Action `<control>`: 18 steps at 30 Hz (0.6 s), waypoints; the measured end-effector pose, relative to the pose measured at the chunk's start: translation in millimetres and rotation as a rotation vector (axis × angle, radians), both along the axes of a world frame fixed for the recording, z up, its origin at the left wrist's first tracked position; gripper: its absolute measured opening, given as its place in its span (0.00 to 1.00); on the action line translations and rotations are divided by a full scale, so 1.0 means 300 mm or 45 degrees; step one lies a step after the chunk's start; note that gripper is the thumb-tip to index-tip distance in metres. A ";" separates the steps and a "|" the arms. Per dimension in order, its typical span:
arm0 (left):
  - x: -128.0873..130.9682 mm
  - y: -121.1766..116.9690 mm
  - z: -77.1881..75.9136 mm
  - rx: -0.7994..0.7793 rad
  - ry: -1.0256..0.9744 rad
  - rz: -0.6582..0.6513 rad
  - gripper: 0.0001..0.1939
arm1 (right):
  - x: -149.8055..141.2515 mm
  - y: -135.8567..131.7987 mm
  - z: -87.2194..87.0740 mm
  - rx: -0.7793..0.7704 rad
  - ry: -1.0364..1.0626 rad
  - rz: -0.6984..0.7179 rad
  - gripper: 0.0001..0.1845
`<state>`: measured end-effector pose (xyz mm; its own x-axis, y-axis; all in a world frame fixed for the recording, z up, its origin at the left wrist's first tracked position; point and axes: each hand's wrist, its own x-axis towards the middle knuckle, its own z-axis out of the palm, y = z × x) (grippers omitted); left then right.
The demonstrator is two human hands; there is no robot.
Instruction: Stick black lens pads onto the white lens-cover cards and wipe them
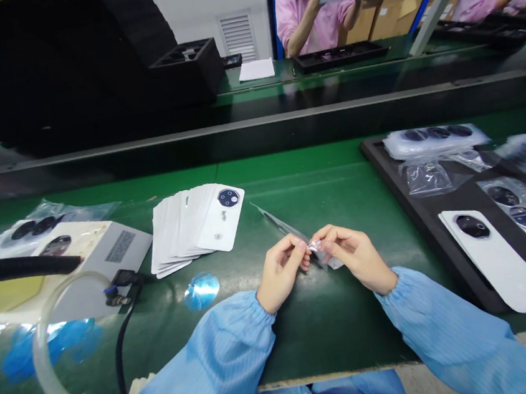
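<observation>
My left hand [283, 267] and my right hand [356, 256] meet over the green bench, both with fingertips pinched on a small clear plastic bag [318, 251]. What the bag holds is too small to tell. A pair of metal tweezers [277, 222] slants up and left from behind my left fingers; which hand grips it is hidden. Left of my hands lies a fanned stack of white phone back covers [191, 229], the top one with a dark round camera area. A shiny round blue film [202, 290] lies near my left sleeve.
At right, a black tray [429, 229] bears bagged camera rings [435, 140] and white covers [505, 265]. At left are a white box [123, 252], a hose [46, 332] and blue films [48, 348]. Beyond a raised rail, people in pink work at another bench.
</observation>
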<state>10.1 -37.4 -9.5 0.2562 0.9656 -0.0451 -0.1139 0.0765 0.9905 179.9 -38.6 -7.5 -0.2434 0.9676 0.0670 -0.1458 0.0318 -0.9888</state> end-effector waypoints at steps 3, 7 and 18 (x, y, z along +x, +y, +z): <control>-0.002 0.001 0.002 0.043 0.025 0.000 0.17 | 0.006 -0.001 -0.002 -0.090 0.033 0.002 0.14; 0.001 -0.006 0.005 0.315 0.184 0.000 0.13 | 0.008 -0.001 0.008 -0.203 0.064 0.024 0.14; -0.007 -0.033 0.019 0.617 0.255 0.060 0.10 | 0.018 0.025 -0.009 -0.027 -0.254 -0.258 0.15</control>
<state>8.0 -47.3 -3.8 0.2444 0.8979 0.3661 0.0890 -0.3967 0.9136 185.5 -30.9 -10.1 -0.0511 0.9986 0.0163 0.0588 0.0193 -0.9981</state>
